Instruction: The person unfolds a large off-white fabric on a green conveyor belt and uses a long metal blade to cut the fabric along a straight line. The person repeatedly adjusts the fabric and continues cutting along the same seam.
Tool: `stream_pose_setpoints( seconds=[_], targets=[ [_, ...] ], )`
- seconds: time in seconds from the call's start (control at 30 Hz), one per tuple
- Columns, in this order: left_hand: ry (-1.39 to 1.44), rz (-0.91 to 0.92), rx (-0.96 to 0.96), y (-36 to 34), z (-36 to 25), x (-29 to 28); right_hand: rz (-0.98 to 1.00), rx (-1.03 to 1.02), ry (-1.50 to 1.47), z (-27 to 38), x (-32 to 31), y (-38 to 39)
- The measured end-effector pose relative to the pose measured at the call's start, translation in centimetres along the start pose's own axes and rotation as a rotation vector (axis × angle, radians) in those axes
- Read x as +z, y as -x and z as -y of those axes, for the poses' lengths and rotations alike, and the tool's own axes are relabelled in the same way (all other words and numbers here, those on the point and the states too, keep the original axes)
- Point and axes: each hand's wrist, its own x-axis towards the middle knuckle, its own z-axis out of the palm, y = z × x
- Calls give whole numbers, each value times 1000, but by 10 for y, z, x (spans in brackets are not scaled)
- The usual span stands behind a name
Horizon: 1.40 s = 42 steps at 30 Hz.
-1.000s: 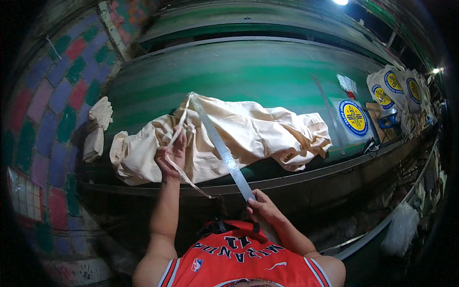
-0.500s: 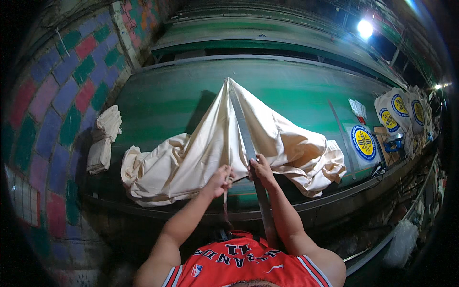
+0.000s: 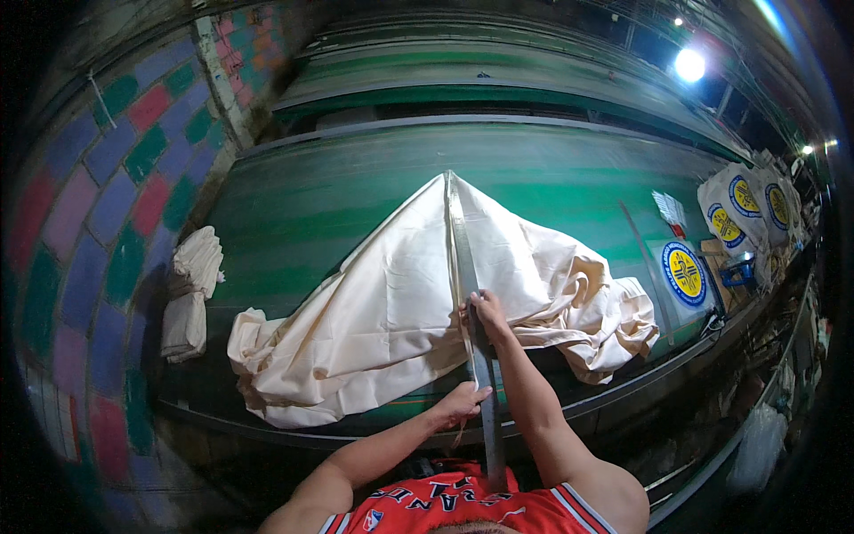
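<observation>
Gripping the ruler, right hand curls closed, left hand pinches cord

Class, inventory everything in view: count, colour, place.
Large cloth: one, cream, peaked on the near table
Metal strip: one, grey, along cloth
Thin cord: one, pale, lower centre
Near table: one, green, under cloth
Farther tables: several, green, top
Folded cloth pile: one, cream, left
Round emblems: at least four, blue and yellow, right
Packet: one, white and red, right
Unclear object: one, blue, right
Wall: one, multicoloured, left
Plastic bag: one, clear, lower right
Lamps: several, white, upper right
Jersey: one, red, bottom
Left hand: one, bare, closed on cord
Right hand: one, bare, gripping strip
</observation>
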Motion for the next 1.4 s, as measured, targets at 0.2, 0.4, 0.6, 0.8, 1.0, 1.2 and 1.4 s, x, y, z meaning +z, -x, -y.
stream_pose_setpoints(
  seconds=[0.2, 0.4, 0.6, 0.8, 1.0, 1.2, 1.4],
  targets=[
    [93, -59, -1, -3, -4, 3, -3, -219, 533, -29, -38, 99],
    [105, -34, 22, -29, 1, -2, 68, 138, 199, -44, -75, 266],
    [102, -14, 74, -76, 0, 0, 161, 341, -175, -20, -74, 333],
    [109, -206, 156, -123, -9, 2, 53, 274, -130, -31, -82, 282],
    [170, -512, 247, -158, -45, -26, 81, 61, 35, -37, -75, 181],
    [65, -709, 255, -158, -39, -38, 90, -10, 100, -18, -57, 65],
    [-150, -829, 373, -138, -19, -56, 106, -22, 27, 21, -34, -3]
  ],
)
